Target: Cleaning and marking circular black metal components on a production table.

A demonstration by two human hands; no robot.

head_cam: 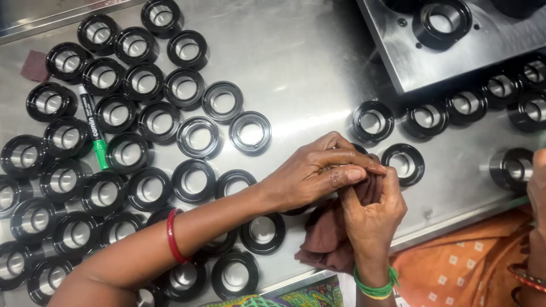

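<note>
Centrally: left hand [315, 173] and right hand [369, 207] pressed together over steel table [301, 74], both clenched around brown cloth [330, 239] and a black ring [359, 149], mostly hidden between fingers. Many black rings [159, 122] spread left; green-capped marker [94, 128] among them. Metal block [449, 40] top right.

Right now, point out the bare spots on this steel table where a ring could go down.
Widest bare steel: the table centre, between the left ring cluster and the metal block. A smaller patch lies below the right row of rings, past the right hand. The left side is packed.
</note>
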